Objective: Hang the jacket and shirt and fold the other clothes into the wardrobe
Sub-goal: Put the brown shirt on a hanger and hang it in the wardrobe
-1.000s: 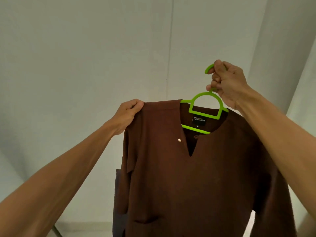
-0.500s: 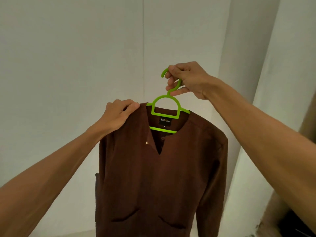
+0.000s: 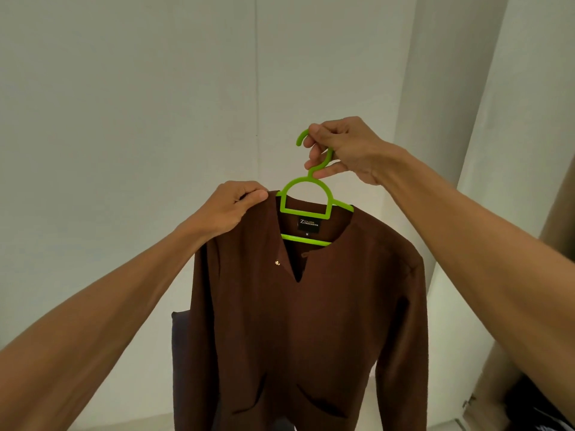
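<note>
A brown long-sleeved shirt (image 3: 311, 321) with a V-notch collar and a black neck label hangs on a bright green plastic hanger (image 3: 306, 209), held up in front of a white wall. My right hand (image 3: 342, 150) grips the hanger's hook from the right. My left hand (image 3: 228, 209) pinches the shirt's left shoulder next to the collar. Both sleeves hang straight down. A dark blue garment (image 3: 180, 368) shows behind the shirt's lower left edge.
White wall panels (image 3: 124, 150) fill the view, with a vertical seam above the hanger and a corner at the right. A brownish panel edge (image 3: 560, 213) and dark items (image 3: 535, 409) sit at the far lower right.
The shirt and hanger have shifted from right of centre to the middle of the view as my view turned right. Both hands keep the same hold.
</note>
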